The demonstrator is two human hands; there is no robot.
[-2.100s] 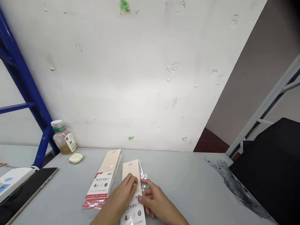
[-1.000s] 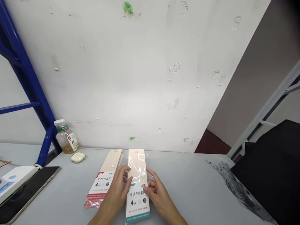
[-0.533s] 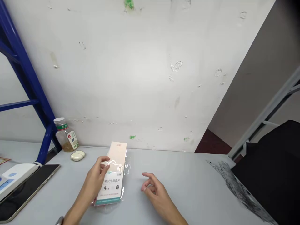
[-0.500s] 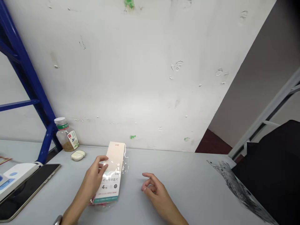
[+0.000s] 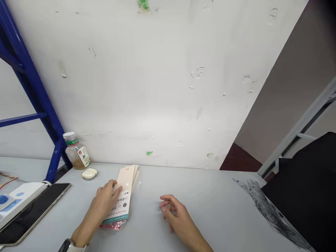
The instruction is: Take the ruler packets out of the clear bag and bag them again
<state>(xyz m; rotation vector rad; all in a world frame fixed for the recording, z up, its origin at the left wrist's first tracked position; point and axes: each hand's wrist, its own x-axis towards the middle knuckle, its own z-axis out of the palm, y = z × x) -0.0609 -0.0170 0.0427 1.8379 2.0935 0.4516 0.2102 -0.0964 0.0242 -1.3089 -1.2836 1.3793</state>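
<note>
A stack of flat ruler-set packets (image 5: 123, 196) in clear sleeves lies on the grey table (image 5: 210, 203); the top one has a beige card with a teal bottom edge, and a red-edged one peeks out beneath. My left hand (image 5: 103, 201) rests flat on the left side of the top packet, fingers stretched out over it. My right hand (image 5: 174, 213) lies on the bare table to the right of the stack, apart from it, fingers loosely curled and holding nothing.
A small glass jar (image 5: 76, 152) and a cream-coloured case (image 5: 89, 173) stand at the back left by a blue rack post (image 5: 31, 87). A tablet (image 5: 31, 213) and white device (image 5: 15, 203) lie far left. A black object (image 5: 301, 192) fills the right side.
Both hands held the teal-edged packet before me; the left hand then carried it left and laid it on top of the red-edged packet. The right hand let go and stayed on the table.
</note>
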